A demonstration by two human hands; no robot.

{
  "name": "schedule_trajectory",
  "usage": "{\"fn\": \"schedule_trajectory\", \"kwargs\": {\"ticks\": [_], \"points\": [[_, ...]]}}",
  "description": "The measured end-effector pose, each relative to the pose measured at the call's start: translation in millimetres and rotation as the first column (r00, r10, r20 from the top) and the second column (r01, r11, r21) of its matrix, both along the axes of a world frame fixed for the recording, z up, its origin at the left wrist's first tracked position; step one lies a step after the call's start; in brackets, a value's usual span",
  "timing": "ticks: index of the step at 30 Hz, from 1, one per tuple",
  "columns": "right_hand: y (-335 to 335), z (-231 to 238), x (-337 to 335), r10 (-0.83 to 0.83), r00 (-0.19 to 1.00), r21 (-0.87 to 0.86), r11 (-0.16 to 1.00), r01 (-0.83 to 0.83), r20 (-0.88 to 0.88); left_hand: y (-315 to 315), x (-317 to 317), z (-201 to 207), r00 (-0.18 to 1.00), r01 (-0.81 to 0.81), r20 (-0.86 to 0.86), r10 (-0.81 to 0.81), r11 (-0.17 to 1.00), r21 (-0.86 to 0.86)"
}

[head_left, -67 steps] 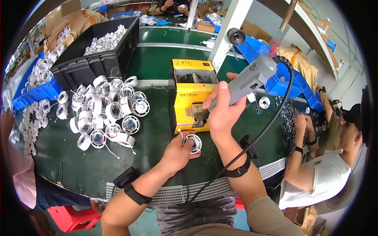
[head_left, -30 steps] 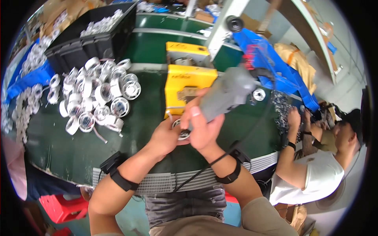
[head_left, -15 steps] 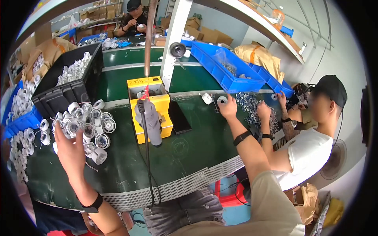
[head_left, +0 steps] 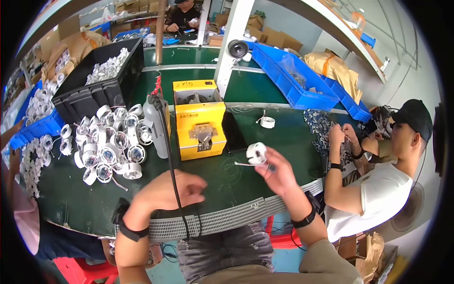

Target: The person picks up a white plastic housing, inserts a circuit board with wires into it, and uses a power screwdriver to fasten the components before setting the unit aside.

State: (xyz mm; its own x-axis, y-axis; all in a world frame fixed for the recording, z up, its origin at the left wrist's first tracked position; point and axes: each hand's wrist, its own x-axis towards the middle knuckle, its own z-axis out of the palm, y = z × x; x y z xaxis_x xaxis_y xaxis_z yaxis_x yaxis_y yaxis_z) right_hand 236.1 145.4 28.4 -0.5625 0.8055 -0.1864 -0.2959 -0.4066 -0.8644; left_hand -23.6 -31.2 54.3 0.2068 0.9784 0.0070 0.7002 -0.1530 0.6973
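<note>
My right hand point(head_left: 279, 174) grips a small white round housing point(head_left: 256, 154) by its side, above the green table. A thin white wire with a small end sticks out from the housing to the left. My left hand point(head_left: 177, 189) hovers near the front edge, its fingers loosely bent and apart, with nothing seen in them. The black cord point(head_left: 169, 142) of a grey electric screwdriver point(head_left: 157, 128) passes in front of that hand. Left of the screwdriver lies a heap of similar white housings point(head_left: 106, 146). Another white housing point(head_left: 267, 122) sits alone farther back.
A yellow box point(head_left: 201, 128) stands mid-table beside a black flat object point(head_left: 234, 132). A black crate point(head_left: 94, 90) of white parts is at back left, blue bins point(head_left: 302, 97) at back right. A co-worker point(head_left: 373, 189) handles small metal parts point(head_left: 319, 125) on the right.
My left hand has come away from the heap toward the middle front edge. My right hand has drawn back nearer with a white housing. The screwdriver now hangs left of the yellow box.
</note>
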Motion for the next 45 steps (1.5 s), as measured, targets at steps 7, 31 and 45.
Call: {"fn": "schedule_trajectory", "kwargs": {"ticks": [7, 31, 45], "points": [[-66.1, -11.0, -34.4, 0.361, 0.921, -0.256, 0.886, -0.387, -0.143, 23.3, 48.0, -32.4, 0.954, -0.094, 0.296, -0.052, 0.884, 0.458], [-41.3, -6.1, -54.0, 0.104, 0.938, 0.817, 0.466, -0.34, 0.331, 28.7, 23.5, -38.1, 0.002, 0.106, 0.972, 0.235, 0.966, -0.234], [-52.7, 3.6, -54.0, -0.333, 0.929, 0.978, 0.179, -0.106, 0.162, 30.6, 35.1, -40.7, 0.001, -0.151, 0.984, 0.176, 0.973, -0.174]]}}
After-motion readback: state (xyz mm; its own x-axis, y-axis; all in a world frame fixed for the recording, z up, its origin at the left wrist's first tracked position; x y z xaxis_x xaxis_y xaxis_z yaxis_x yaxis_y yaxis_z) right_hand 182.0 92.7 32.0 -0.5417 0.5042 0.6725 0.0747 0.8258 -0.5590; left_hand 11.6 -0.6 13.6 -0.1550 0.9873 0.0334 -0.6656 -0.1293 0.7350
